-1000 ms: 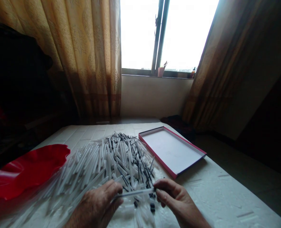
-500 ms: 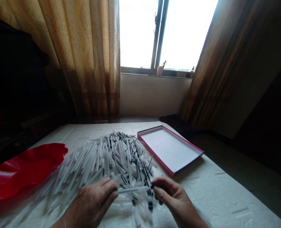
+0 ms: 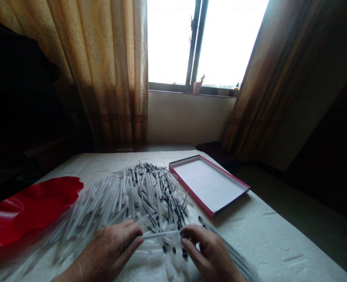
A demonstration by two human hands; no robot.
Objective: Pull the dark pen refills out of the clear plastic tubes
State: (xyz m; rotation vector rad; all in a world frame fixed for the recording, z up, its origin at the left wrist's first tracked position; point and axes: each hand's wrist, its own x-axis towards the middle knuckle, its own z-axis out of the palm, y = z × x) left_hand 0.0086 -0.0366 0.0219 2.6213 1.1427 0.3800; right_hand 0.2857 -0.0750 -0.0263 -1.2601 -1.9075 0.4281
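A clear plastic tube [image 3: 161,234] lies level between my hands. My left hand [image 3: 117,244] pinches its left end between thumb and fingers. At its right end the fingertips of my right hand [image 3: 204,248] are closed; whether a small dark piece is between them is hard to see. Behind the hands spreads a large heap of clear tubes [image 3: 103,199] mixed with thin black sticks [image 3: 173,199]. Small black pieces [image 3: 185,252] lie just below the tube. Several long thin rods [image 3: 235,254] run beside and partly behind my right hand.
A shallow white box lid with red edges [image 3: 210,184] lies behind my right hand. The red wavy-edged tray [image 3: 38,207] sits at the left. Curtains [image 3: 111,70] and a window are beyond the white table [image 3: 288,243].
Both hands have shifted slightly left, and my right fingertips are now up against the tube's right end. The long rods beside my right hand now show clearly.
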